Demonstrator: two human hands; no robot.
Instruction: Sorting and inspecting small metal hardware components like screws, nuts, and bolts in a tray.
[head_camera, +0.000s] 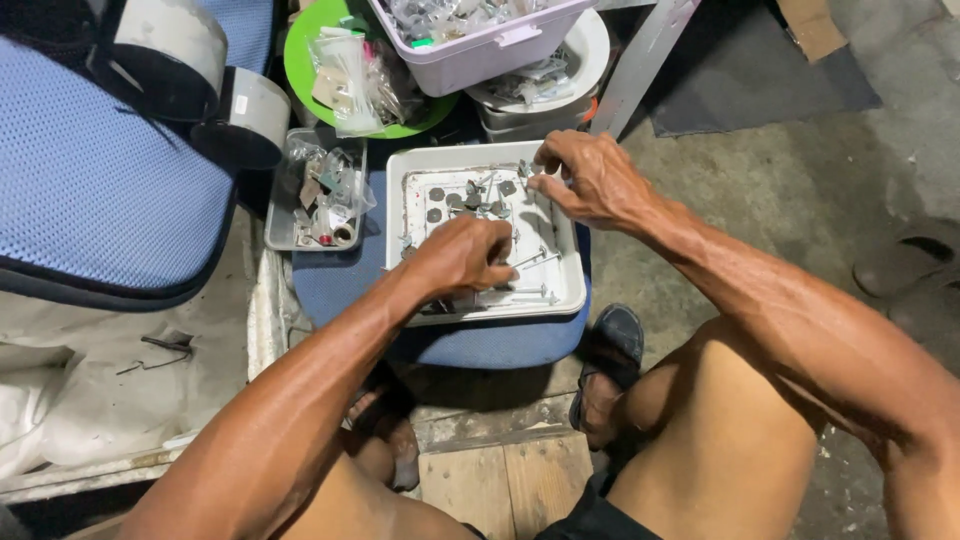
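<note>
Item 1, nearest: the left hand (462, 255) is curled narrow over the near half of a white square tray (572, 290); its fingertips are bent down among the small parts, and whether a piece is held cannot be told.

Item 2: the right hand (590, 178) is set at the tray's far right corner, thumb and forefinger pinched narrow on what appears to be a small metal piece. Loose bolts (530, 260) and flat washers (436, 194) are scattered across the tray floor.

Risk: the tray is perched on a blue stool (480, 345); a nudge from either forearm could likely tip it and spill the small parts onto the concrete floor (800, 200).

Item 3, left of the tray: a clear rectangular container (285, 235) of mixed oddments.

Item 4, farther: clear plastic packets (350, 80) are piled on a green round plate (300, 60); a pale lilac bin (480, 55) of bagged hardware is stacked partly over a white tub (585, 60).

Item 5, far left: rolls of pale tape (175, 45) are lying on a blue mesh cushion (90, 180). No legible signs are distinguished.
</note>
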